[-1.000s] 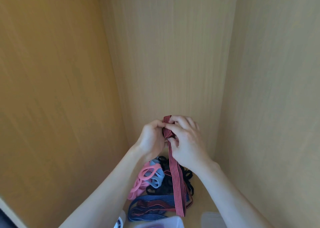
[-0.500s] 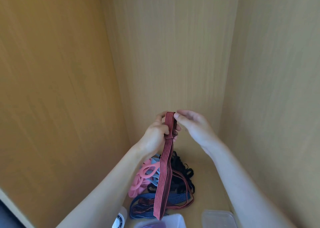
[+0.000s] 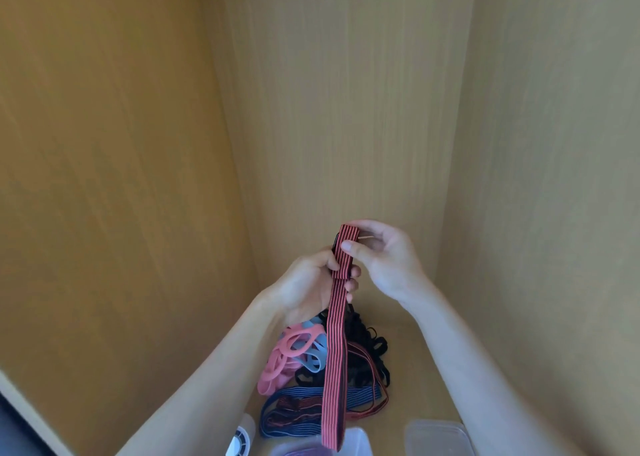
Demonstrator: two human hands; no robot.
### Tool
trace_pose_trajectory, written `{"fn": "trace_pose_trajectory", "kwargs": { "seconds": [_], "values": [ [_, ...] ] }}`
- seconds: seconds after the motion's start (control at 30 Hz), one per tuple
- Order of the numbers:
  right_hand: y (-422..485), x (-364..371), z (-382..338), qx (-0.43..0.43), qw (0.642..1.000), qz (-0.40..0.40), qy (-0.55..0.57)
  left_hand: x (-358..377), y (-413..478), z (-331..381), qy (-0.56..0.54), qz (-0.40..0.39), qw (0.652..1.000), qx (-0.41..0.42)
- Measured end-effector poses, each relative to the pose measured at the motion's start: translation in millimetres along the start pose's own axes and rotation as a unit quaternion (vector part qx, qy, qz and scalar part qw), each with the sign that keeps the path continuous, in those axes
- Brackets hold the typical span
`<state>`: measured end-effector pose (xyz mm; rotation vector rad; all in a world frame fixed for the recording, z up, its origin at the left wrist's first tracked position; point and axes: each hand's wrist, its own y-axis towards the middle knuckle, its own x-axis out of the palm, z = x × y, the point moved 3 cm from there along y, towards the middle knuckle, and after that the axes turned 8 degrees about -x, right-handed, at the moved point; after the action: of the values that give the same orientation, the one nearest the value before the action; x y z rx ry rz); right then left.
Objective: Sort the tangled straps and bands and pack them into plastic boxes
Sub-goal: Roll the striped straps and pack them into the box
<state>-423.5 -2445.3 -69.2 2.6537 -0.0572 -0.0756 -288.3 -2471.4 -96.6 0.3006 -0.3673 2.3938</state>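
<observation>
**Head view.** The left hand (image 3: 308, 284) is holding the red-and-black striped strap (image 3: 335, 344) just below its top fold. Its grip is wrapping round the strap with curled fingers. The right hand (image 3: 388, 265) is pinching the same strap at the fold, with the thumb pressing on the near face. This grip is narrow and is holding the strap.

The strap is hanging straight down from both hands above the shelf (image 3: 412, 403). Its free end is reaching the near edge, in front of a clear plastic box (image 3: 360, 440). A second clear plastic piece (image 3: 438, 433) is lying at the near right corner — box or lid cannot be told.

Between these and the back edge, a tangled pile is lying on the shelf:
- pink bands (image 3: 282, 355)
- light blue bands (image 3: 313, 350)
- black bands (image 3: 367, 348)
- a blue striped strap (image 3: 301, 409)

A white object (image 3: 242, 435) is sitting at the near left edge, partly cut off.
</observation>
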Motion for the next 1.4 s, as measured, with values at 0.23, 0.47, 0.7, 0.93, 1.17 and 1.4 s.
{"fn": "trace_pose_trajectory", "kwargs": {
  "seconds": [0.23,0.47,0.7,0.93,1.17,1.4],
  "values": [
    [-2.5,5.6,2.7,-0.044,0.998,0.025,-0.044,3.6,-5.1,3.6,0.04,0.034,0.998,0.024],
    [-5.8,5.4,0.1,-0.088,0.992,0.039,-0.08,7.9,-9.5,1.5,0.136,0.08,0.987,0.015],
    [0.3,5.4,4.2,-0.069,0.995,0.02,-0.066,9.3,-13.4,3.2,0.264,0.125,0.956,0.011],
    [0.5,2.7,8.3,-0.046,0.997,0.002,-0.055,8.6,-9.5,-2.8,0.313,0.149,0.938,0.02],
    [1.5,2.1,8.4,-0.041,0.997,0.0,-0.059,7.4,-9.2,-3.9,0.299,0.139,0.944,0.025],
    [0.9,4.2,10.8,-0.105,0.987,0.008,-0.118,8.3,-11.8,-13.0,0.141,0.068,0.987,0.021]
  ]
}}
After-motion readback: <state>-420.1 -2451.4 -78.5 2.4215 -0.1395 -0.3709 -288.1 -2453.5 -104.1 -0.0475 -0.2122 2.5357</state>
